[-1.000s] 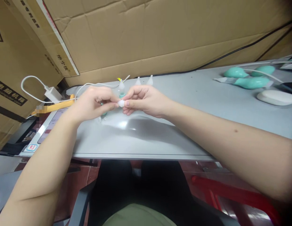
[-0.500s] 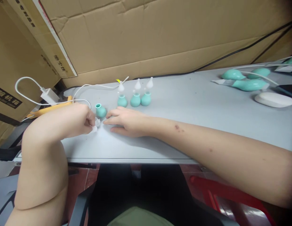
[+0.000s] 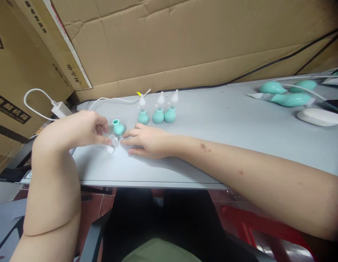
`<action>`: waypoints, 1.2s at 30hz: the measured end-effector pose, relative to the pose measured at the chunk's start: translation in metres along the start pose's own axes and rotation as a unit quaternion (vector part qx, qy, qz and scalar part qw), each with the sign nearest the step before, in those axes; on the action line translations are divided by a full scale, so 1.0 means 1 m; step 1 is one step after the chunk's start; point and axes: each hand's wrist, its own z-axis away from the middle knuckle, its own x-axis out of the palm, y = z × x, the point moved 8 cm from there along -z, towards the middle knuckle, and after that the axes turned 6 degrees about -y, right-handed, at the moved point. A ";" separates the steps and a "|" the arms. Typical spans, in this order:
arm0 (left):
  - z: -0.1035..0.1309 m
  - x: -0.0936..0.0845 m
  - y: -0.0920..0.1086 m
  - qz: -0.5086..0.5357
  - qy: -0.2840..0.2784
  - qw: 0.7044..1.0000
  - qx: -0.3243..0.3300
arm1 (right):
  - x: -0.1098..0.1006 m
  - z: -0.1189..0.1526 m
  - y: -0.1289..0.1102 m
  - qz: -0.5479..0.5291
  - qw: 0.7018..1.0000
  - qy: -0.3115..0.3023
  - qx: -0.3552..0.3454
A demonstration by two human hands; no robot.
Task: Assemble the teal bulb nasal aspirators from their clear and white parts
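My left hand [image 3: 88,129] is over the left part of the table, its thumb and fingers apart. The thumb tip is at a small clear plastic piece [image 3: 113,139]; whether it touches I cannot tell. Just in front of that lies a small white tip [image 3: 110,149]. My right hand [image 3: 147,142] rests on the table with fingers spread, fingertips close to the clear piece. Behind both hands a teal rubber bulb [image 3: 119,128] leans to the left, its mouth uncovered. Three upright bulb aspirators stand farther back: a left one [image 3: 143,117], a middle one [image 3: 158,115] and a right one [image 3: 170,114].
Several teal bulbs [image 3: 291,99] lie at the far right beside a white rounded object [image 3: 320,116]. A white charger [image 3: 61,109] with a cable stands at the left. Cardboard [image 3: 185,43] walls the back of the grey table [image 3: 212,123].
My left hand has opened its pinch and let go of the white tip, which now lies on the table. My right hand has hardly moved. The view has shifted slightly.
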 end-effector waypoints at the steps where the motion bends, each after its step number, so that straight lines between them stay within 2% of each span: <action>1: -0.001 0.002 0.001 0.001 -0.007 1.000 -0.008 | -0.001 0.000 0.000 -0.002 1.000 0.001 -0.001; 5: -0.007 0.013 0.009 -0.002 -0.030 0.999 -0.014 | -0.003 0.002 0.002 -0.012 1.000 0.023 -0.011; 9: -0.009 0.011 0.020 0.005 -0.004 0.999 0.049 | -0.008 0.006 0.011 -0.063 0.995 0.075 -0.001; 12: -0.007 0.008 0.030 0.058 0.003 0.992 0.113 | -0.019 0.013 0.024 -0.149 0.979 0.130 0.053; 14: -0.005 0.002 0.042 0.123 0.021 0.977 0.173 | -0.028 0.021 0.034 -0.251 0.948 0.165 0.103; 16: -0.004 -0.006 0.053 0.206 0.060 0.949 0.231 | -0.034 0.029 0.043 -0.372 0.897 0.193 0.142; 19: -0.008 -0.012 0.062 0.322 0.117 0.900 0.270 | -0.048 0.041 0.051 -0.467 0.835 0.245 0.160; 21: -0.015 -0.009 0.061 0.375 0.132 0.880 0.261 | -0.057 0.047 0.056 -0.503 0.803 0.279 0.158; 24: -0.026 -0.002 0.057 0.417 0.144 0.867 0.232 | -0.064 0.050 0.058 -0.544 0.768 0.310 0.136; 31: -0.038 0.006 0.060 0.468 0.156 0.836 0.241 | -0.057 0.042 0.048 -0.584 0.755 0.279 0.103; 36: -0.044 0.009 0.063 0.490 0.156 0.819 0.254 | -0.060 0.045 0.054 -0.592 0.737 0.311 0.099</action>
